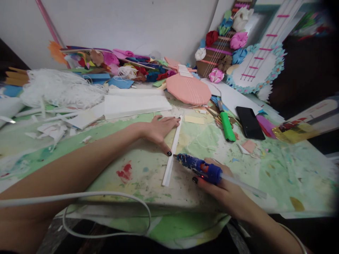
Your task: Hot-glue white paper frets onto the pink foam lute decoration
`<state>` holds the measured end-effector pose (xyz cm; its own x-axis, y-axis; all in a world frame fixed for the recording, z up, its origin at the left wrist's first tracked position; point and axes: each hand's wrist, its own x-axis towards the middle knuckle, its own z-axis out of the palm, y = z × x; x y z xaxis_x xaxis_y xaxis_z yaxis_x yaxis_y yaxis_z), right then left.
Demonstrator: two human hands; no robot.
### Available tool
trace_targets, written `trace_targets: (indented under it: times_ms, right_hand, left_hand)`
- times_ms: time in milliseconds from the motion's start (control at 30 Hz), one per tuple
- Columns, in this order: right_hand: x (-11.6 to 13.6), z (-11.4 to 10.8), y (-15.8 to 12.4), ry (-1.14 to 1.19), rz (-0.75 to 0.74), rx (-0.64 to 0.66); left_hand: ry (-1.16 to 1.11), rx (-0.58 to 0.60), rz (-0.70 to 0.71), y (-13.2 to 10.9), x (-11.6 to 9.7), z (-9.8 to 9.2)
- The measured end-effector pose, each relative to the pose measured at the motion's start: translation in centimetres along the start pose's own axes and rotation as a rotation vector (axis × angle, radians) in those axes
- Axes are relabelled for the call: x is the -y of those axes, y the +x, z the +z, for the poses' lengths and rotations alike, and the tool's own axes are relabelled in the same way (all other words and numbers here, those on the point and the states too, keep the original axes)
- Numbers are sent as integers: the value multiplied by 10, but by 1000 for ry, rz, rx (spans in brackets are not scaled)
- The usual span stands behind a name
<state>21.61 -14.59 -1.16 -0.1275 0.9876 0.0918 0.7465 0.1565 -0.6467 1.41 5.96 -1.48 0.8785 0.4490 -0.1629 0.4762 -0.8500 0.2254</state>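
Note:
A narrow strip of folded white paper (169, 169) lies lengthwise on the paint-stained table cover (148, 165). My left hand (160, 131) rests along its left side with fingers spread, thumb and fingertips touching the strip's edge. In my right hand (222, 187) is a blue hot glue gun (198, 167), a clear glue stick (245, 186) sticking out of its back. Its nozzle points left, at the strip close to my left thumb; whether it touches cannot be told. A small red light glows on the gun.
A green box cutter (227, 126) and a black phone (250, 122) lie to the right. Behind stand a pink paper instrument (188, 90), white string (60, 88), and white paper sheets (137, 104). A white cable (106, 193) loops across the front left.

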Motion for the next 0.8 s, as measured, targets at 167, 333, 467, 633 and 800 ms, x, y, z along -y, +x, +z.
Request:
trace_targets:
  times_ms: [167, 333, 467, 633, 800]
  right_hand:
    - [7, -4, 0, 20, -34, 37]
    - [16, -8, -1, 32, -57, 90]
    - [18, -9, -4, 70, -78, 101]
    - [17, -8, -9, 84, -88, 143]
    - [18, -8, -12, 84, -104, 181]
  left_hand:
    - [-7, 3, 5, 1, 3, 2]
    - [-14, 7, 6, 0, 1, 1]
    - [-19, 2, 4, -1, 0, -1]
    - [-23, -12, 16, 0, 3, 1]
    - [-29, -16, 24, 1, 5, 3]
